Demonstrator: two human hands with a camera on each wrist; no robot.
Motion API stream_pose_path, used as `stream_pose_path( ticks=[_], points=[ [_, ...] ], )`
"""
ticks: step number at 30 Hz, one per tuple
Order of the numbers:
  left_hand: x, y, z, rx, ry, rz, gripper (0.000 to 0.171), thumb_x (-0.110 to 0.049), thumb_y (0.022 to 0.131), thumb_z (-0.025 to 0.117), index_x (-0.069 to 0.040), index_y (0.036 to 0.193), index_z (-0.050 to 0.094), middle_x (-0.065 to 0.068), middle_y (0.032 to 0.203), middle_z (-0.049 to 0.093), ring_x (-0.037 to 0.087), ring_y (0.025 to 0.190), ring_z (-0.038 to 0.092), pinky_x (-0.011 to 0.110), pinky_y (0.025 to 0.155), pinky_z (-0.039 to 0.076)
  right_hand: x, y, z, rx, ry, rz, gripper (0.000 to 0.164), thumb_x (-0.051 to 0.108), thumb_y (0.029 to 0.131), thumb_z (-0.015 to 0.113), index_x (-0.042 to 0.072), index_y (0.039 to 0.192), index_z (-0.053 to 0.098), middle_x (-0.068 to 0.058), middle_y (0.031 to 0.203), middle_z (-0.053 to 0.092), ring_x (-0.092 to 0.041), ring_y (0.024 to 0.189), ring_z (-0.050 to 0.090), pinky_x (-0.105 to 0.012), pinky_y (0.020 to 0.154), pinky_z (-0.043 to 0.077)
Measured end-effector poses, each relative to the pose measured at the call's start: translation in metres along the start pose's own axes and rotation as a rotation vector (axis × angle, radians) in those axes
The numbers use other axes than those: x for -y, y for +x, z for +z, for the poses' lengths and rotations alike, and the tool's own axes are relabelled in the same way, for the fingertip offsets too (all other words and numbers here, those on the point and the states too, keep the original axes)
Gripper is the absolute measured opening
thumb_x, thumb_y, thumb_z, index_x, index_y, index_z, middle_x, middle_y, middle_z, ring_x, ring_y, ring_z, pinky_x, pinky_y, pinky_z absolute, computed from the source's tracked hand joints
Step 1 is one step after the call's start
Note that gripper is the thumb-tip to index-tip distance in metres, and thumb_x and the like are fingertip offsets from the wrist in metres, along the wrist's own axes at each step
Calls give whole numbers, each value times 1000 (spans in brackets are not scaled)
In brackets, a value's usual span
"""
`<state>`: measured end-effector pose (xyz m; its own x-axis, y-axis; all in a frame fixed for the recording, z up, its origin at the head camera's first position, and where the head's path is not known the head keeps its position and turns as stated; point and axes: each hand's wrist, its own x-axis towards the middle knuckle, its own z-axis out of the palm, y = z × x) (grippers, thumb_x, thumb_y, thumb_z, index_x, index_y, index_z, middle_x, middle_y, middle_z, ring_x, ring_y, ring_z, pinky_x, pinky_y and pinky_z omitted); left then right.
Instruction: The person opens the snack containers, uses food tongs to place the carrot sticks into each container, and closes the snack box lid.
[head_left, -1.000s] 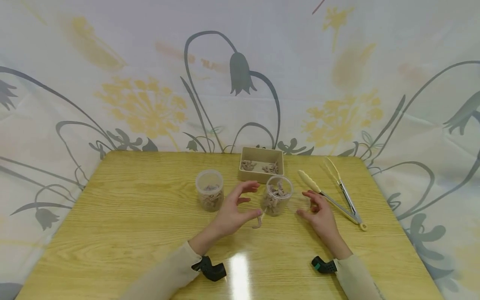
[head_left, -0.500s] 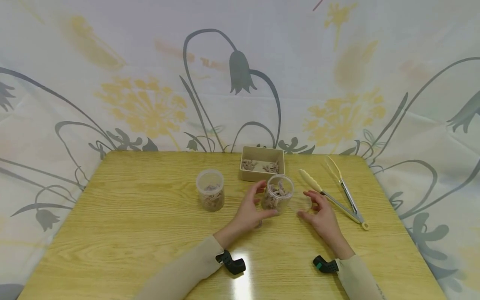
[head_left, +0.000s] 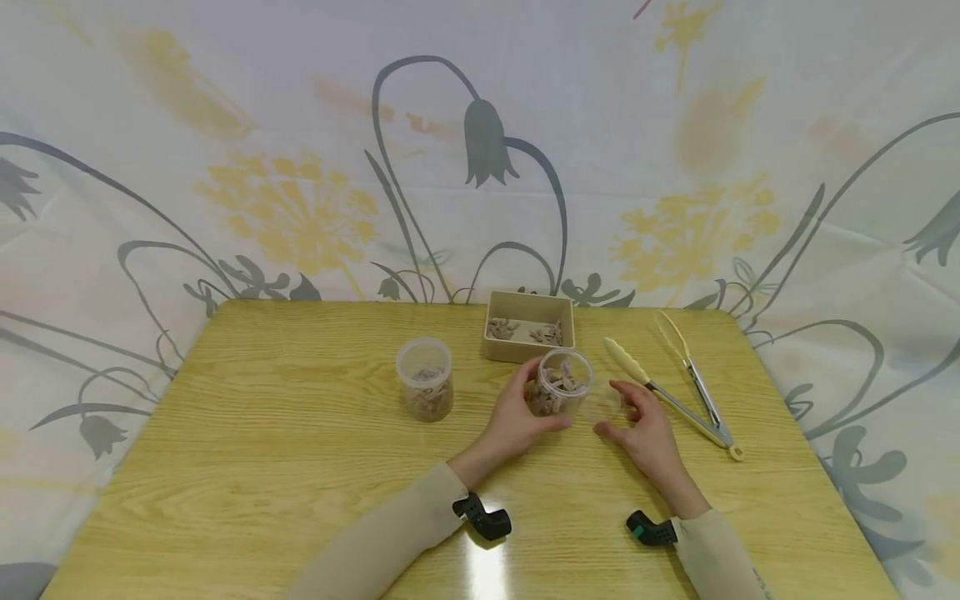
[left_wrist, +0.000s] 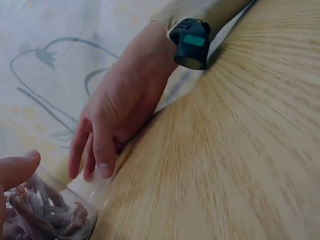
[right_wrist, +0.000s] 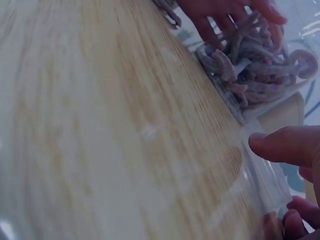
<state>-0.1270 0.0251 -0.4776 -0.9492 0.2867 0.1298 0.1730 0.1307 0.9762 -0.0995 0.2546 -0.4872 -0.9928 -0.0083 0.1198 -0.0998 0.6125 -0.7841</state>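
My left hand (head_left: 513,421) grips the right-hand clear jar (head_left: 564,387) from its left side, thumb in front and fingers behind. Grey-pink curled strips (right_wrist: 255,65) fill much of it; their kind is unclear. To its right, low over the table, my right hand (head_left: 648,433) holds a clear lid (right_wrist: 262,172) between thumb and fingers; the lid is faint in the head view. A second clear jar (head_left: 425,379) with similar strips stands farther left. One loose strip (right_wrist: 170,12) lies on the table near the left hand, hidden in the head view.
A beige rectangular bin (head_left: 528,351) with two small heaps of strips sits behind the gripped jar. Spread tongs (head_left: 626,360) with cream tips lie right of the right hand. A patterned cloth (head_left: 300,167) hangs behind the wooden table (head_left: 262,433).
The left hand has moved right and closed round the jar, its arm passing over the loose strip. The right hand has stayed nearly still with the lid.
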Motion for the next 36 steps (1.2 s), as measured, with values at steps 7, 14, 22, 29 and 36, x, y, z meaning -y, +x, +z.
stream_pose_path(
  ticks=[7, 14, 22, 29, 36],
  points=[
    [1, 4, 6, -42, 65, -14, 84, -18, 71, 92, -9, 142, 48, 0, 126, 57, 16, 112, 54, 37, 98, 44, 0, 2, 4, -32, -95, -44, 63, 9, 77, 86, -3, 133, 59, -22, 129, 56, -30, 101, 52, -39, 79, 44],
    [-2, 6, 1, -30, 133, -10, 83, -19, 69, 93, -10, 138, 49, 2, 122, 57, 17, 112, 54, 39, 99, 44, 8, 4, 3, 4, -96, 5, 76, 16, 78, 86, -9, 140, 50, -27, 126, 47, -30, 92, 45, -39, 77, 39],
    [-2, 8, -2, 15, 143, -2, 85, -19, 69, 94, -10, 140, 49, 0, 124, 59, 16, 115, 54, 40, 103, 41, 17, 1, -11, 56, 105, 102, 77, 15, 87, 79, -7, 148, 38, -20, 121, 35, -30, 106, 42, -30, 87, 42],
    [-2, 11, -4, 31, 194, 10, 87, -21, 67, 95, -12, 140, 49, 0, 126, 60, 15, 117, 55, 38, 104, 41, 30, -3, -21, 20, 489, -51, 73, -13, 86, 69, -10, 148, 31, -17, 129, 27, -25, 129, 42, -15, 100, 40],
    [-1, 12, -5, 37, 228, 16, 88, -23, 67, 95, -13, 140, 48, 0, 127, 60, 15, 118, 55, 37, 102, 43, 38, -2, -30, -14, 672, -247, 70, -29, 79, 60, -9, 141, 34, -19, 133, 34, -15, 127, 47, -22, 99, 44]
  ],
)
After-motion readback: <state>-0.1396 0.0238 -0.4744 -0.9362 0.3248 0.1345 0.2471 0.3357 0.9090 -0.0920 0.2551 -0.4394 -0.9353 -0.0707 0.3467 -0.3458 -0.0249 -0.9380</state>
